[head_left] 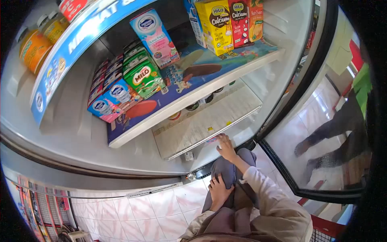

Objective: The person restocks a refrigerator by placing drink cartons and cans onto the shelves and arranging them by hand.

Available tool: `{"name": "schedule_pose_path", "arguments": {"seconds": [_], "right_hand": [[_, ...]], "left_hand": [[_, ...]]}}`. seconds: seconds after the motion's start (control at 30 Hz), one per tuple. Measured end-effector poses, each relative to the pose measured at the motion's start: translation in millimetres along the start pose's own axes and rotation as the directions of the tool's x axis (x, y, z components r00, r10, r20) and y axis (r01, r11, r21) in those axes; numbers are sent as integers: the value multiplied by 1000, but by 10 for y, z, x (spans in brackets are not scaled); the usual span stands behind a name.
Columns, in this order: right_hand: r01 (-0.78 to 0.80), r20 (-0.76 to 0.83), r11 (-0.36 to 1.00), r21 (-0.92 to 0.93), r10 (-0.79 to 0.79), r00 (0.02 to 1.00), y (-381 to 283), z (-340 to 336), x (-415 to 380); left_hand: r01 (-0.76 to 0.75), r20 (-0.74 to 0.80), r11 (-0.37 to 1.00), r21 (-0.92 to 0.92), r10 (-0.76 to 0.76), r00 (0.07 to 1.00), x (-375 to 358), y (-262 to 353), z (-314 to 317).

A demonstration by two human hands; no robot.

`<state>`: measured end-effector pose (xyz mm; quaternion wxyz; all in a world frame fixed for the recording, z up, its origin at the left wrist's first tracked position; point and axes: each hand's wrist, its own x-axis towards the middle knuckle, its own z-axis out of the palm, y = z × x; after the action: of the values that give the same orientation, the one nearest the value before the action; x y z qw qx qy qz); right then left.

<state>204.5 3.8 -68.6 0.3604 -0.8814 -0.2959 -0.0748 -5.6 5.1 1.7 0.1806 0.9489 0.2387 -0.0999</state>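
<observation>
My right hand [226,148] reaches to the front edge of the low white shelf [201,129] inside an open fridge, fingers apart, beside a small colourful packet or label [211,140] that is partly hidden. My left hand [219,189] rests on my knee with its fingers spread, holding nothing. On the shelf above stand green Milo cartons [142,77], blue and pink cartons [105,108], a taller pink and blue carton [155,38], a yellow HiLo carton [217,26], a red one [239,22] and an orange NutriSari carton [256,20].
The open fridge door [278,169] stands at the right, with a person's dark-clothed legs showing through or in its glass. Orange bottles [35,50] are at the upper left. Red racks [44,205] stand at the lower left above the tiled floor [137,213].
</observation>
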Motion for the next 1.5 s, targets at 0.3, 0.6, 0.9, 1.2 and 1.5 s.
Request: {"name": "schedule_pose_path", "arguments": {"seconds": [0.3, 0.6, 0.9, 1.2, 1.5], "right_hand": [[148, 71, 982, -114, -140, 988, 257, 644, 292], [-20, 59, 989, 145, 11, 998, 66, -298, 21], [175, 171, 919, 353, -247, 954, -1272, -3344, 441], [511, -315, 615, 600, -406, 858, -2481, -3826, 1645], [683, -470, 704, 197, -543, 696, -2701, -3344, 2436]], "left_hand": [[32, 61, 999, 17, -33, 998, 81, -26, 30], [28, 31, 1000, -3, -28, 999, 54, 0, -3], [-47, -97, 997, -69, 41, 994, -31, -35, 128], [-64, -149, 995, -72, 53, 987, -70, -56, 79], [-89, -206, 992, -86, 70, 976, -75, -144, 161]]}}
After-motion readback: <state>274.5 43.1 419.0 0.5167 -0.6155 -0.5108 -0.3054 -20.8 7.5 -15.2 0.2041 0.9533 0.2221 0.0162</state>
